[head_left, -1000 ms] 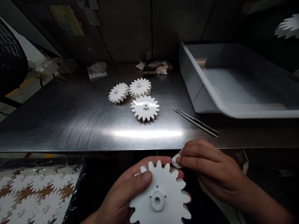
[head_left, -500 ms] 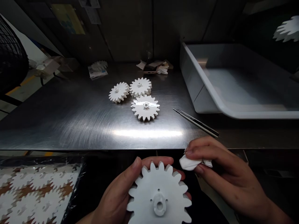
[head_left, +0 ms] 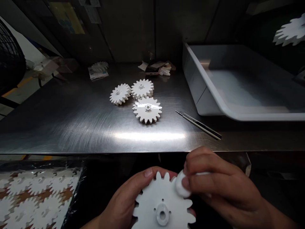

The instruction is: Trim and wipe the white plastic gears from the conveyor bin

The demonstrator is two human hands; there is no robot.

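A large white gear (head_left: 154, 200) with a raised hub faces up at the bottom of the view, and my left hand (head_left: 128, 194) is wrapped round its left side, thumb on the rim. Pinched in my right hand (head_left: 221, 181) is a wad of white cloth (head_left: 182, 184), pressed against the gear's upper right teeth. The cloth covers some of those teeth, and the gear's lower edge runs out of view. Beyond the table's front edge lie white gears, one at the front (head_left: 147, 109), one at the left (head_left: 120, 94) and one behind (head_left: 142, 88).
A craft knife (head_left: 199, 125) lies on the metal table (head_left: 83, 121), left of a big grey bin (head_left: 209, 86). At lower left, several gears sit in a plastic-lined box (head_left: 76, 187). A phone (head_left: 152, 70) with scraps is at the back. A fan (head_left: 10, 54) stands far left.
My right hand has moved left and brought the cloth from beside the gear onto its upper right teeth. The gear in my left hand has shifted slightly down.
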